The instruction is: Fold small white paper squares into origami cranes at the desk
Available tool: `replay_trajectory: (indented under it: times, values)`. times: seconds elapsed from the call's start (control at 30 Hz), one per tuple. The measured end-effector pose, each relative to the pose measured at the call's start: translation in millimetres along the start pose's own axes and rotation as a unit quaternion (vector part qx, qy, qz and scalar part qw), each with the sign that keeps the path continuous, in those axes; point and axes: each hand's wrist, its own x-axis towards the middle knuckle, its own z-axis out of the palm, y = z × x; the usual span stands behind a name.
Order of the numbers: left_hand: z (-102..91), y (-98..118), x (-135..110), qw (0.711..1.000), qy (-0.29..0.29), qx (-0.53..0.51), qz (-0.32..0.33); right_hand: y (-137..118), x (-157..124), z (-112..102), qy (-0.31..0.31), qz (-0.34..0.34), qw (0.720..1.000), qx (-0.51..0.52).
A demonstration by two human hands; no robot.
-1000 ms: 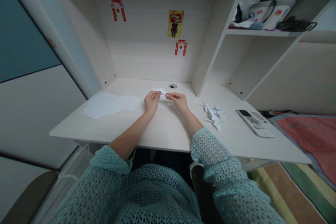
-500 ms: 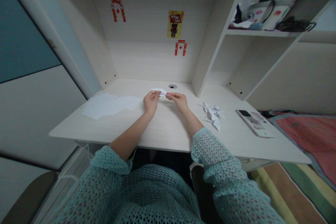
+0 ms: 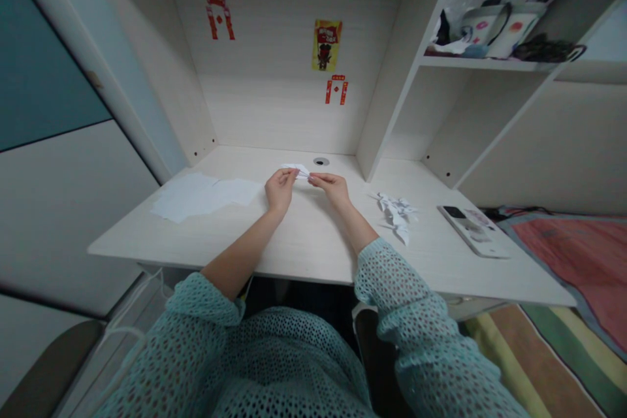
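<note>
Over the middle of the pale desk (image 3: 304, 241), my left hand (image 3: 279, 188) and my right hand (image 3: 333, 187) meet, both pinching a small folded piece of white paper (image 3: 296, 170). The fingers of each hand are closed on opposite ends of it. The paper is held just above the desk surface. Both forearms reach out of teal knitted sleeves.
Loose white sheets (image 3: 200, 194) lie left of the hands. A heap of folded paper figures (image 3: 396, 211) sits to the right, with a phone (image 3: 473, 230) beyond it. A cable hole (image 3: 321, 161) lies behind the hands. Shelves at the right hold cups with scissors (image 3: 499, 19).
</note>
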Motion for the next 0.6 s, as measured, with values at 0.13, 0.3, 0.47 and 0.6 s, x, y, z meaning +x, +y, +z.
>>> replay_trajectory:
  times: [0.13,0.3,0.47,0.6]
  values:
    - [-0.2,4.8,-0.5,1.0,-0.001,0.027,0.005,-0.7,-1.4,1.0,-0.009,0.002,1.0,0.014]
    - [0.3,8.4,-3.2,0.999,-0.017,0.033,0.018,2.3,-3.0,5.2,-0.009,0.021,0.998,0.058]
    - [1.5,8.7,-4.4,1.0,-0.015,0.02,0.017,3.2,-3.8,8.1,0.016,0.015,0.999,0.049]
    - [2.5,9.5,-4.0,1.0,-0.002,0.018,0.019,2.8,-3.7,8.6,0.009,-0.002,0.998,0.054]
